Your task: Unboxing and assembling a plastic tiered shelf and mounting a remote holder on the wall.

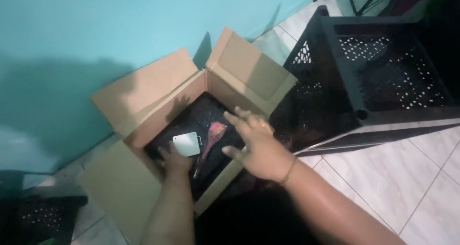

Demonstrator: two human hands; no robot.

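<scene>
Pale square card and pink-handled tool, possibly a brush, lying inside open cardboard box

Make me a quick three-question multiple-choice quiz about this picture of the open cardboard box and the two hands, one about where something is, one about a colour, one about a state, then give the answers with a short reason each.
1. Where does the black crate stand?
A. To the right of the cardboard box
B. Inside the box
C. On top of the box

2. What colour is the wall behind the box?
A. White
B. Turquoise
C. Red

3. How are the box's flaps?
A. Taped shut
B. Folded open
C. Torn off

Answers:
1. A, the crate rests on the tiled floor beside the box's right flap.
2. B, the wall shows blue-green above the flaps.
3. B, the flaps spread outward, and the left hand reaches inside near a pale square tag and a pink-handled tool, while the right hand hovers open over the box.
</scene>
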